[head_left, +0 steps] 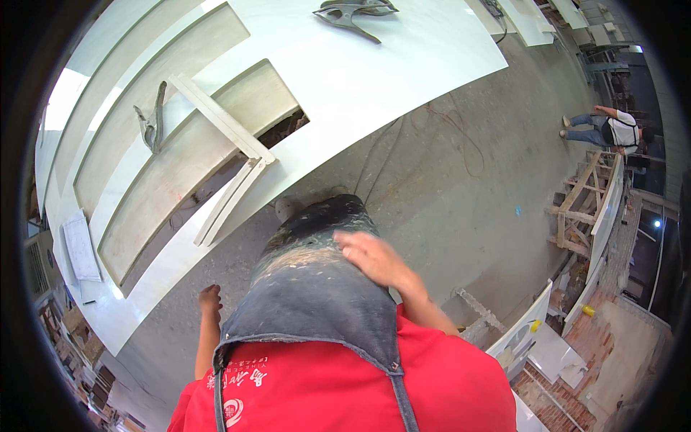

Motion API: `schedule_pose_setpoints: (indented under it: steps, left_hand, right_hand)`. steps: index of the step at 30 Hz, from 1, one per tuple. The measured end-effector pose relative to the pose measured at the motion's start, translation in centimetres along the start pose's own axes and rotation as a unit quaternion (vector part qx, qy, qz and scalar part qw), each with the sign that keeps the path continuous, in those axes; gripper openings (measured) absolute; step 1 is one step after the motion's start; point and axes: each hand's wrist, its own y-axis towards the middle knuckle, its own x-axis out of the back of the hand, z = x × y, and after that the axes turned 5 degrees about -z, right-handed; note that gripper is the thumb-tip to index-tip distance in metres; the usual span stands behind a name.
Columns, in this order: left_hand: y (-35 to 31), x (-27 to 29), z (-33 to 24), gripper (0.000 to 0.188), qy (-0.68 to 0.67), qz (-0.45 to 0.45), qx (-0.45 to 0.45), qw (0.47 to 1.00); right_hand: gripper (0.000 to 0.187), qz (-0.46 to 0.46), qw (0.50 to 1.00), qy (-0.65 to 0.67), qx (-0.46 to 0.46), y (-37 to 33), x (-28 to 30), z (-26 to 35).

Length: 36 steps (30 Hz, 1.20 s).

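Observation:
My right hand [371, 258] is over the front of my dark, dusty apron [309, 302], its fingers stretched out and holding nothing. My left hand [210, 297] hangs low beside me, apart from the slab's near edge; its fingers look curled in, and nothing shows in them. Ahead and to the left lies a large glossy white slab [374, 72] with several cut-out openings. Two pale strips [223, 119] joined at an angle lie across one opening. A grey metal spring clamp [152, 122] rests by these strips, and further clamps [353, 16] lie at the far side.
A paper sheet [81, 248] lies at the slab's left end. Cables [461, 137] run over the grey concrete floor [446, 201]. At the right, another person [612, 132] stands near a wooden trestle [579, 201], with more panels [522, 327] leaning closer to me.

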Motion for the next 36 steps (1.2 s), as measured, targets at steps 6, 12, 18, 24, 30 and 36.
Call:
schedule_pose_setpoints:
  steps: [6,12,18,24,30,36]
  left_hand:
    - [-1.5,-2.6,-1.9,0.045,-0.058,-0.030,-0.016,0.998]
    - [-8.2,-5.1,-3.7,0.039,0.019,-0.043,-0.085,0.995]
    - [-11.2,-5.0,-3.4,0.041,0.029,-0.082,-0.082,0.993]
    - [-8.9,-4.9,6.6,0.042,0.035,-0.098,-0.086,0.991]
    - [-12.9,-3.5,3.0,0.059,0.058,0.003,-0.043,0.997]
    - [-11.8,-1.1,-2.4,0.087,-0.593,0.092,0.007,0.800]
  right_hand:
    - [0.034,0.067,0.990,0.126,0.015,-1.2,6.1,0.3]
    - [0.036,-0.188,0.967,0.154,-0.075,9.0,10.1,-1.7]
    - [0.069,-0.251,0.962,0.027,-0.101,18.2,8.8,-1.4]
    - [0.067,-0.289,0.954,0.040,-0.067,16.0,8.5,-5.1]
    - [0.047,-0.253,0.926,0.224,-0.167,12.9,8.0,-14.9]
    - [0.063,-0.055,0.839,0.517,-0.164,15.3,3.3,-5.1]
